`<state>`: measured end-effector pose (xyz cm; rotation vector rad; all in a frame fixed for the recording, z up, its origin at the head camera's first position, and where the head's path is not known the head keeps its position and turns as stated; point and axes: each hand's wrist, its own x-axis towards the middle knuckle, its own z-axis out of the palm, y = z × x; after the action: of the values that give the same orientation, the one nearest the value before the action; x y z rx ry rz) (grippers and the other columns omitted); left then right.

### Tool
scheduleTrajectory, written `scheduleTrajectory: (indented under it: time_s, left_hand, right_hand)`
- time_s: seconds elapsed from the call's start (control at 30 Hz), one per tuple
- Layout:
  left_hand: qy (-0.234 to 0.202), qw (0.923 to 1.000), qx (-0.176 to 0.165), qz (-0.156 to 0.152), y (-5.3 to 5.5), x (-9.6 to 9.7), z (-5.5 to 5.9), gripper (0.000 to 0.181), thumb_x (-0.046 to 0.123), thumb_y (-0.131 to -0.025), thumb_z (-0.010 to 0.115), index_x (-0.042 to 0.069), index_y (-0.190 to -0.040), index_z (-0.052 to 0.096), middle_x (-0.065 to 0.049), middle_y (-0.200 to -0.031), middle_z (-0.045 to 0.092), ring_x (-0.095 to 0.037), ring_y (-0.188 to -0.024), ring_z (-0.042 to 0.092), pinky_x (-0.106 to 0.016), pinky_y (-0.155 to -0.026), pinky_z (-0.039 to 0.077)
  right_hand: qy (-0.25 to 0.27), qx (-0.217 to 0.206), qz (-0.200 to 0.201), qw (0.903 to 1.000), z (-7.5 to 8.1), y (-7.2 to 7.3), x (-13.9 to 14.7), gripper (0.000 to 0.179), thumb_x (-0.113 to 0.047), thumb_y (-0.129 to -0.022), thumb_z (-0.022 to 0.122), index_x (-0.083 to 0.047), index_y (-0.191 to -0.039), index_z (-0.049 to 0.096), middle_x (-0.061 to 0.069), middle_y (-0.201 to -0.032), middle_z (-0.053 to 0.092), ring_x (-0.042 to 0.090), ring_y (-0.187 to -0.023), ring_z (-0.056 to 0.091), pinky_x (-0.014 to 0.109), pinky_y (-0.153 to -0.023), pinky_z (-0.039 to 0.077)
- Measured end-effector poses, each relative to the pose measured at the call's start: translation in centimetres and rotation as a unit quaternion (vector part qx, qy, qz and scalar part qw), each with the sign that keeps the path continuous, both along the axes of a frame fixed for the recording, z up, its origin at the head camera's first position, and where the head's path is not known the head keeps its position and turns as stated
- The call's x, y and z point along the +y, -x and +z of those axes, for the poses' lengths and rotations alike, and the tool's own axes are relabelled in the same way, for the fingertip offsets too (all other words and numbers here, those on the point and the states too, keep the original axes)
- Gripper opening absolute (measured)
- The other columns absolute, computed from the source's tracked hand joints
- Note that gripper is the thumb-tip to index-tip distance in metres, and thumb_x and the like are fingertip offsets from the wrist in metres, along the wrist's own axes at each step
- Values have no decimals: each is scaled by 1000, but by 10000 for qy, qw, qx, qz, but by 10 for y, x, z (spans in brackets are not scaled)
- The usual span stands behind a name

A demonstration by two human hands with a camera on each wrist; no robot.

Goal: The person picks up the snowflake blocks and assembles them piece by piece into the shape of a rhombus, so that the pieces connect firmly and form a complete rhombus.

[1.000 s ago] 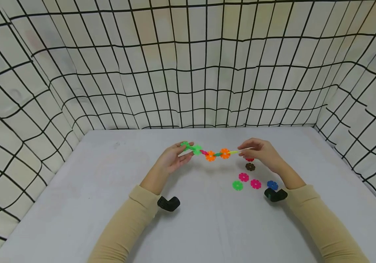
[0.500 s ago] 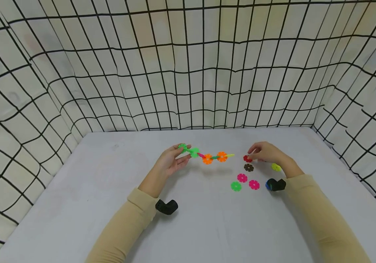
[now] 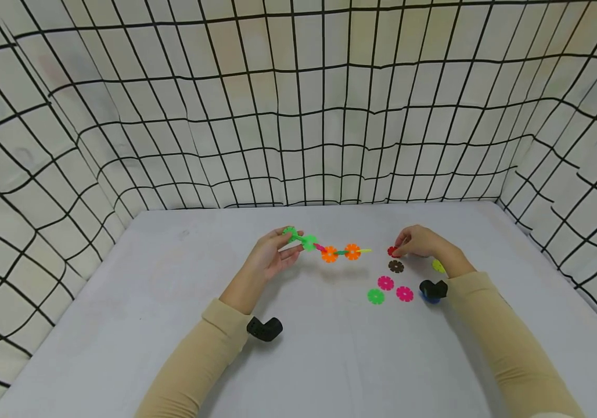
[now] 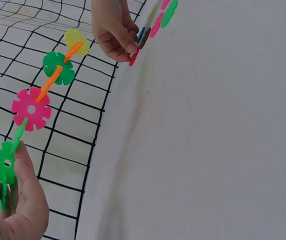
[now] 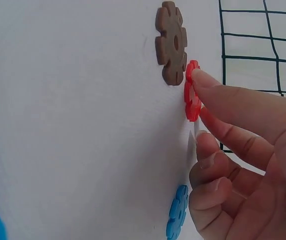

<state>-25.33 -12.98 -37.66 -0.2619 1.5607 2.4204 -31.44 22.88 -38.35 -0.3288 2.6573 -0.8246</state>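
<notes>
My left hand (image 3: 292,239) pinches the green end of a chain of toothed plastic discs (image 3: 330,253), green, pink, orange and yellow, which it holds out level above the grey table (image 3: 330,360). In the left wrist view the chain (image 4: 31,108) rises from my left hand (image 4: 10,192). My right hand (image 3: 398,249) is down at the table, thumb and forefinger pinching a red disc (image 3: 392,251). The right wrist view shows the red disc (image 5: 192,95) tilted on edge between those fingertips (image 5: 199,79), beside a brown disc (image 5: 171,42).
Loose discs lie near my right hand: brown (image 3: 395,266), two pink (image 3: 385,283), green (image 3: 376,296), yellow (image 3: 438,266), and blue (image 5: 178,212) under my wrist. White walls with a black grid (image 3: 298,116) enclose the table on three sides.
My right hand let go of the chain's yellow end, dropped to the table and took hold of the red disc. The left hand keeps the chain in place alone.
</notes>
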Motion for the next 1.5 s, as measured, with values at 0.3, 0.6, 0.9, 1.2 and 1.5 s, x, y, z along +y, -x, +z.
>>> scheduleTrajectory:
  time_s: [0.3, 0.6, 0.9, 1.2, 1.5]
  left_hand:
    - [86, 10000, -1, 13, 1, 2, 0, 14, 11, -109, 49, 9, -122, 53, -7, -125, 65, -21, -89, 70, -24, -72, 55]
    - [157, 9999, 27, -7, 0, 4, 1, 14, 10, -109, 50, 9, -122, 55, -14, -140, 60, -19, -88, 70, -24, -72, 55]
    - [225, 9997, 62, -45, -5, 8, 5, 14, 9, -108, 50, 9, -121, 55, -2, -113, 70, -18, -86, 71, -24, -71, 55]
    - [290, 9995, 118, -99, -11, 13, 11, 14, 8, -108, 51, 8, -121, 56, 0, -106, 71, -17, -84, 72, -22, -69, 55]
    - [444, 9988, 128, -174, -22, 20, 9, 18, 10, -108, 53, 4, -124, 56, -10, -125, 68, -19, -85, 72, -23, -72, 55]
  right_hand:
    - [244, -16, -152, 9996, -4, 1, -1, 27, -17, -91, 77, 1, -107, 63, 12, -99, 61, 26, -92, 50, 35, -77, 43]
    - [578, 45, -280, 9979, -6, -2, 0, 26, -15, -94, 74, -1, -108, 58, 12, -95, 64, 22, -81, 55, 32, -72, 46]
    - [1142, 672, -262, 9908, 2, -15, -5, 24, -13, -99, 69, 3, -114, 60, 15, -99, 67, 27, -84, 67, 35, -79, 57]
    - [1702, 1260, -354, 9767, 13, -33, -25, 21, -11, -100, 67, 2, -116, 63, 16, -106, 69, 34, -93, 69, 49, -91, 56]
    - [2319, 1511, -228, 9607, 23, -45, -48, 18, -9, -100, 68, 3, -112, 64, 19, -103, 72, 40, -95, 69, 44, -88, 57]
